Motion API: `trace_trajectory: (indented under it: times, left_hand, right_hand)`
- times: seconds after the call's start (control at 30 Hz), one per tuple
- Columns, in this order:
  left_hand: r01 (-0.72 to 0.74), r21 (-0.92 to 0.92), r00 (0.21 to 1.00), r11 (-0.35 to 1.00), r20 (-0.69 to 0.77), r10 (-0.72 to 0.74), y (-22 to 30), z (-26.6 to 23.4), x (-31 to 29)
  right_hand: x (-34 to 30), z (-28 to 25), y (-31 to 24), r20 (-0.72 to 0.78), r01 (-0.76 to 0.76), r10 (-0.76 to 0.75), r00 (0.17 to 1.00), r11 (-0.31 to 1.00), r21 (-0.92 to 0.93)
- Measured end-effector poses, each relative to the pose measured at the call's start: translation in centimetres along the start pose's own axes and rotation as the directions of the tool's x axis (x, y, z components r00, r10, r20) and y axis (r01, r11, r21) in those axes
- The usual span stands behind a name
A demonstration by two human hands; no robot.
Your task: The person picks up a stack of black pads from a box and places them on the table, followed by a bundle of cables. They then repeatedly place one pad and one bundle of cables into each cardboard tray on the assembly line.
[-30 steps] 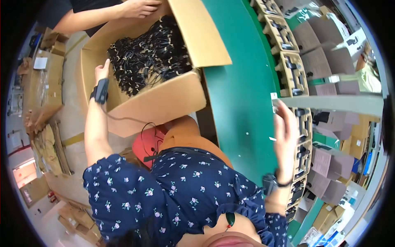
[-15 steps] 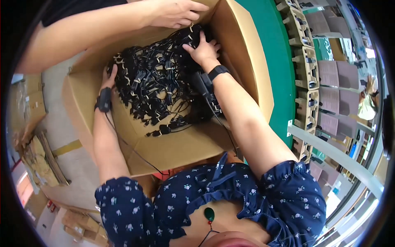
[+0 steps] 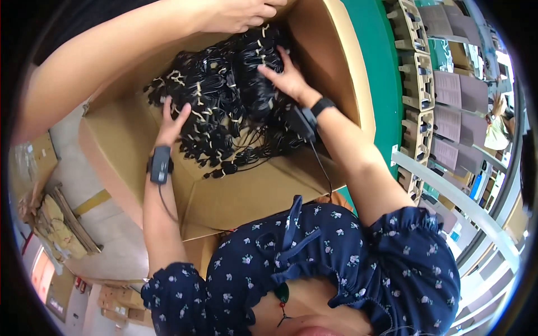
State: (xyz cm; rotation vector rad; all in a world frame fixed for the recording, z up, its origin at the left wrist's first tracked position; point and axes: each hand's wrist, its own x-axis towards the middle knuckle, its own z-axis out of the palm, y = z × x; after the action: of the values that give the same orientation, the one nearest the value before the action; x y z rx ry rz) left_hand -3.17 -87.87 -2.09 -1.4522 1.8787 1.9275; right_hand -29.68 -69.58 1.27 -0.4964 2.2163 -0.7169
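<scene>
A heap of black cables [image 3: 210,95], bundled with pale ties, fills much of a large cardboard box [image 3: 241,193]. My left hand [image 3: 172,123] rests at the heap's left side with thumb and fingers spread, touching the bundles. On the right, my right hand [image 3: 290,83] lies against the upper part of the heap, its thumb and a finger stretched apart. Neither hand is closed round a cable. Another person's hand [image 3: 241,15] is at the far side of the box, its fingers bent near the far edge; what it touches I cannot make out.
The other person's forearm [image 3: 112,61] crosses over the box's far left. To the right stand a green surface [image 3: 375,73] and a row of beige plastic holders [image 3: 417,84]. A pale metal rail [image 3: 454,193] runs at the lower right. Flattened cardboard [image 3: 59,224] lies on the left floor.
My left hand has moved right and nearer, off the box's left wall onto the cables. My right hand has shifted slightly right and nearer. The other person's arm has moved a little lower left.
</scene>
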Motion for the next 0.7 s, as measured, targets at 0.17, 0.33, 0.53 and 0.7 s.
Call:
trace_trajectory:
  times: [0.17, 0.33, 0.53, 0.7]
  left_hand:
    - [0.232, -0.223, 0.963, 0.947, 0.191, -0.191, 1.8, 5.4, -4.4]
    - [0.197, -0.388, 0.976, 0.9, 0.169, -0.141, 3.2, 7.3, -5.0]
    - [0.197, -0.56, 0.973, 0.804, 0.215, -0.089, 4.1, 8.6, -8.8]
    - [0.088, -0.461, 0.996, 0.883, 0.021, -0.088, 6.1, 9.0, -12.7]
  right_hand:
    - [-0.7, 3.2, 1.9, -0.058, 0.156, -0.16, 0.985, 0.985, -0.067]
    - [-1.5, 1.6, 0.7, 0.17, 0.036, -0.043, 0.985, 0.998, 0.042]
    - [-6.0, -0.8, 1.4, 0.316, -0.176, 0.005, 0.949, 0.838, 0.516]
    - [-10.4, -3.2, 0.8, 0.064, 0.157, -0.283, 0.957, 0.69, 0.707]
